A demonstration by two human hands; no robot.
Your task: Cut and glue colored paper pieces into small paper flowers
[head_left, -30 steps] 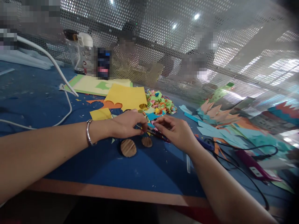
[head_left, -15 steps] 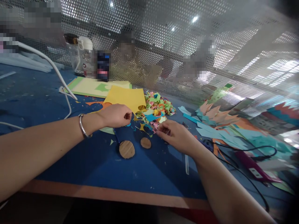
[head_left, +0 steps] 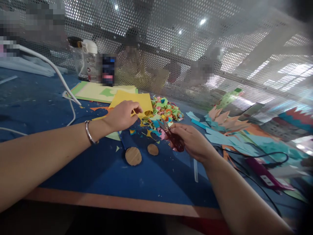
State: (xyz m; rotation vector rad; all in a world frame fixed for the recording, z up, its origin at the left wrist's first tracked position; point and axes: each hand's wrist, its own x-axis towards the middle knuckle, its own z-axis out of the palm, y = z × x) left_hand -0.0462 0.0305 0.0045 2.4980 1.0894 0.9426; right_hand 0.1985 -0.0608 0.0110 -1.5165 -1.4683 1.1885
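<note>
Dark-red scissors (head_left: 179,145) lie gripped in the right hand (head_left: 192,138), right of two wooden discs (head_left: 133,156); left hand (head_left: 122,114), fingers loosely parted, over yellow paper (head_left: 144,100); far left, white-lidded bottle (head_left: 92,63), markings illegible.

A papercraft workshop — scissors (head_left: 178,143), coloured paper sheets (head_left: 133,96), a heap of cuttings (head_left: 168,109), blue worktable (head_left: 146,182).

Bottles (head_left: 91,63) behind paper sheets (head_left: 137,98); scrap pile (head_left: 168,109) right; discs (head_left: 133,156) in front.
</note>
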